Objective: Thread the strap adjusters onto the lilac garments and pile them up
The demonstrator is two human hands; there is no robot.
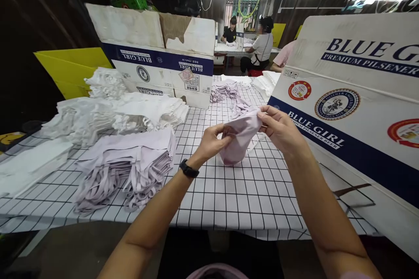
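Above the middle of the table, a lilac fabric piece [240, 137] is stretched between my two hands. My left hand [216, 141], with a black band on its wrist, pinches the left edge of the cloth. The upper right corner is gripped by the fingertips of my right hand [275, 124]. The cloth's lower part hangs down close to the tabletop. To the left lies a neat stack of lilac pieces with straps [131, 161], its straps draped toward the front edge. Behind the held cloth is more lilac fabric [241, 107], partly hidden.
White fabric piles [147, 107] cover the table's left part. An upended beer carton [163, 63] stands behind them; another large carton [360, 83] borders the right side. The grid-patterned tablecloth [209, 205] reaches the front edge. Farther back, a person in white [263, 45] sits at another table.
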